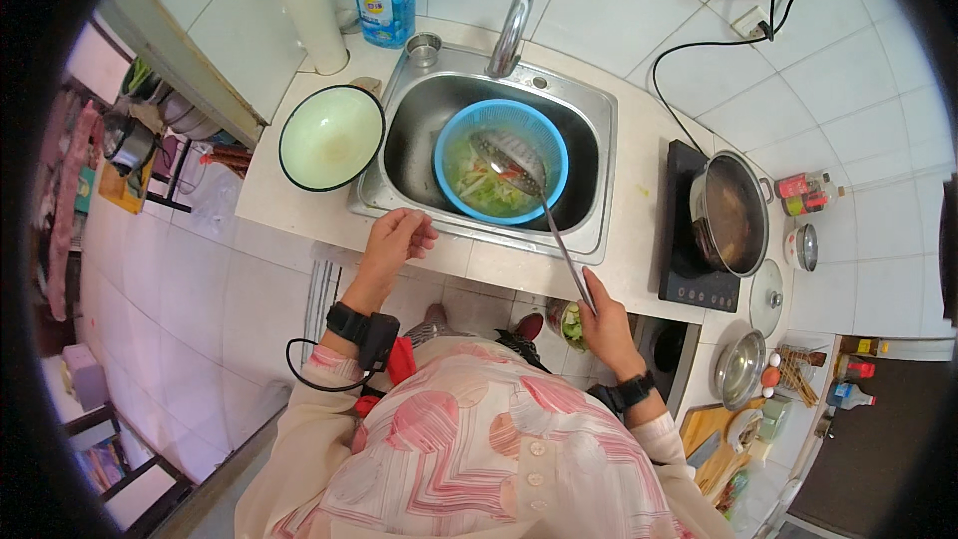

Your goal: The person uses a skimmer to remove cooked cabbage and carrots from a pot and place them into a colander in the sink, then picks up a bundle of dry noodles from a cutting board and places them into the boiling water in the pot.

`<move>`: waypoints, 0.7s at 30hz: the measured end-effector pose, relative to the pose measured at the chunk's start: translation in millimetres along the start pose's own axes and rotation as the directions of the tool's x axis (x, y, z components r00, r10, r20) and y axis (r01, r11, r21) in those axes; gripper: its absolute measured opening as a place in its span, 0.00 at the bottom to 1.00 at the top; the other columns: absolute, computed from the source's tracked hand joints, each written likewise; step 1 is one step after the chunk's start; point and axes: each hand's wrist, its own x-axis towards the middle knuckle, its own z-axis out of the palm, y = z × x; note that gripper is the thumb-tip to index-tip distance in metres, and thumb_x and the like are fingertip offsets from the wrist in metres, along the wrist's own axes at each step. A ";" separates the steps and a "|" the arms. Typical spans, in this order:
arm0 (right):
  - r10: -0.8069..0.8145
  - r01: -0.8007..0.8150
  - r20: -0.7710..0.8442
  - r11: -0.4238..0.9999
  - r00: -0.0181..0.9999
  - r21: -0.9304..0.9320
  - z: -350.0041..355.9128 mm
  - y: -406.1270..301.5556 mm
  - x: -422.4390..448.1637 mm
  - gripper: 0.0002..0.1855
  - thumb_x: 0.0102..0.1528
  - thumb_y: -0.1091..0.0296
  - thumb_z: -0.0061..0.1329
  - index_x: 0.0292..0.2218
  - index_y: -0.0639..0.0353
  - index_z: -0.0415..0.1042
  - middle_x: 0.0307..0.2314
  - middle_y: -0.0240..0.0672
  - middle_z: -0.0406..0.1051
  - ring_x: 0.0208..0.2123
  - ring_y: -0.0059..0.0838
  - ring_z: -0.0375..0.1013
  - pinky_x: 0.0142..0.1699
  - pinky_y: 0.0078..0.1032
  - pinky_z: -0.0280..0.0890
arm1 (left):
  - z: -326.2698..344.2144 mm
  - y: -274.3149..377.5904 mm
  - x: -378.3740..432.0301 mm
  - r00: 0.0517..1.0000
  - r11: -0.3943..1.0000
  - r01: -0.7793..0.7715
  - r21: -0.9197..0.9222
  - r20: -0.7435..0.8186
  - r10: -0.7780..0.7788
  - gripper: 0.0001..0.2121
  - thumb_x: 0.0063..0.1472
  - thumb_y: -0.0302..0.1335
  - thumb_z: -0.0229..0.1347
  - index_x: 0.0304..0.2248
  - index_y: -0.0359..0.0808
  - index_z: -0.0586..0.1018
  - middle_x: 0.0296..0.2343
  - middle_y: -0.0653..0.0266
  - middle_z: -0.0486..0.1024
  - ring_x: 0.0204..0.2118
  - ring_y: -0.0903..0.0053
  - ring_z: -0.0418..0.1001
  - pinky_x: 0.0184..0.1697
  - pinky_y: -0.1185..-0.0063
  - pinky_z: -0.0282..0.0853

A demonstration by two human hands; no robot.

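Note:
My right hand (608,329) is closed on the handle of a metal skimmer (565,247). The skimmer's perforated bowl lies over cut vegetables (490,187) in a blue plastic basin (443,165), which stands in the steel sink (408,142). My left hand (400,243) hovers at the sink's near left edge with its fingers curled; nothing shows in it. A pale green enamel bowl (329,138) with a dark rim rests on the counter left of the sink.
A chrome faucet (515,30) rises behind the basin, and a blue soap bottle (385,4) stands at the back left. To the right, a pan (730,213) sits on an induction cooker (692,288). Farther right are a metal bowl (739,369) and a cutting board (700,427) with a knife.

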 end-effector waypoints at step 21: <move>0.363 -0.309 0.261 0.079 0.894 0.948 -66.3 -21.6 -45.2 0.23 0.61 0.69 0.38 0.57 0.55 0.54 0.17 0.24 0.56 0.12 0.12 0.52 0.14 0.12 0.48 | 39.7 0.6 20.9 0.996 0.995 -0.013 0.094 0.093 0.004 0.10 0.64 0.33 0.47 0.32 0.35 0.73 0.25 0.67 0.74 0.24 0.84 0.70 0.27 0.86 0.66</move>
